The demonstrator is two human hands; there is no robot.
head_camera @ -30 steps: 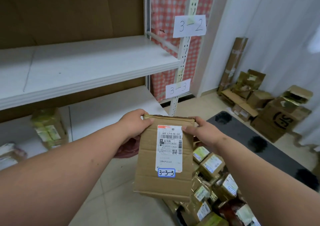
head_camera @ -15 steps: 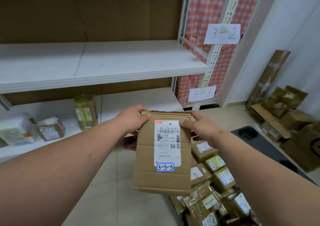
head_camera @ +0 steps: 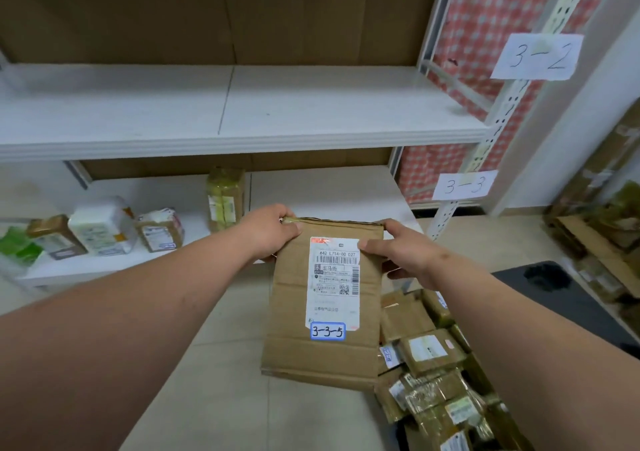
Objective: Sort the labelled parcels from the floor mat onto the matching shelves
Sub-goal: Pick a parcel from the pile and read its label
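**Flat parcel marked 3-3-5 held in both hands before the shelving**

The left hand (head_camera: pixel 273 230) grasps the upper left corner of a flat cardboard parcel (head_camera: pixel 294 312), thumb on the front face and fingers curled behind. The right hand (head_camera: pixel 403 255) grasps the upper right corner, its thumb lying across the top edge of the white shipping label (head_camera: pixel 334 277) and its fingers wrapped behind the cardboard. The parcel hangs upright in the air, above the tiled floor (head_camera: pixel 221 364) and in front of the lower shelf (head_camera: pixel 322 191), touching neither. A blue-bordered sticker (head_camera: pixel 328 331) at the foot of the label reads 3-3-5.

On the perforated shelf upright (head_camera: pixel 498 128) two paper signs are fixed: the 3-2 sign (head_camera: pixel 538 56) beside the upper shelf (head_camera: pixel 242 111), and the 3-3 sign (head_camera: pixel 464 184) beside the lower shelf. The upper shelf carries nothing. On the lower shelf stand a tall taped parcel (head_camera: pixel 225 198), a small brown box (head_camera: pixel 160 230), a white padded parcel (head_camera: pixel 102 227), a further brown box (head_camera: pixel 55 237) and, at the far left, a green packet (head_camera: pixel 17 246), blurred.

To the lower right a heap of small taped parcels (head_camera: pixel 433 360) lies beside the dark floor mat (head_camera: pixel 561 298). Flattened cartons (head_camera: pixel 602 215) lean against the right wall
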